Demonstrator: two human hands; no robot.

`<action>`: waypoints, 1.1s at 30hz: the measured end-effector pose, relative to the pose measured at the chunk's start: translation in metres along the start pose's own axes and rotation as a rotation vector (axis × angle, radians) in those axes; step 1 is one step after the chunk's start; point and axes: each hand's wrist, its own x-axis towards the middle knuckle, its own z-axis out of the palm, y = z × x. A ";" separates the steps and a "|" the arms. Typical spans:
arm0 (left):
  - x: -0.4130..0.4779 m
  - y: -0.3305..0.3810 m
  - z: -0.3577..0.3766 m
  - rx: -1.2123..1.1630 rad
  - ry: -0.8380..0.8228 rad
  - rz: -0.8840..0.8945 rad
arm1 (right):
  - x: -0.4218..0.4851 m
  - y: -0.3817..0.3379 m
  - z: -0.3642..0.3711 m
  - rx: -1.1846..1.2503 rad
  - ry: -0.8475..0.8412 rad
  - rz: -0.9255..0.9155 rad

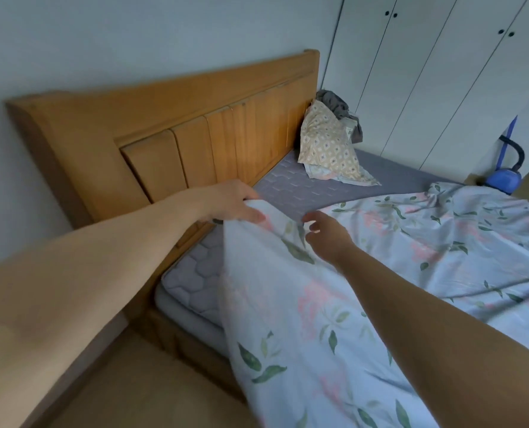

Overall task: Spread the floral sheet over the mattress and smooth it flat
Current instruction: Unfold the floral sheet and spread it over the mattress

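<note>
Both hands are up at the head end of the bed right now. Left hand [229, 202] has the top edge of the floral sheet [365, 288] pinched, fingers curled over the fabric and thumb underneath as far as I can tell, lifting that corner off the mattress [294, 186]. Right hand [325, 233] is just beside it with the fingers loosely spread and half open, hovering at the sheet's edge and not actually gripping anything (could be brushing the cloth, hard to say).

So the sheet itself: it covers most of the mattress toward the foot end and hangs down over the near side edge, but it's rumpled, with a bunched ridge over by the far side edge. A strip of bare grey quilted mattress shows between the sheet's top edge and the wooden headboard [195, 134], plus the near head corner is uncovered.

My read is we're mid-spread, not at the smoothing part yet. Next move probably needs the right hand to grab the edge too, then both pull it toward the headboard so the bare strip and that near corner get covered, keeping tension even so it doesn't skew.

One snag: a yellow patterned pillow [328, 146] sits propped in the far head corner with some dark clothing [340, 109] on it, and that likely has to be shifted for the sheet to lie flat there.
</note>
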 end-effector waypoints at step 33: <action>-0.072 -0.127 -0.003 0.166 0.203 -0.427 | 0.068 -0.026 0.040 -0.691 -0.825 -0.192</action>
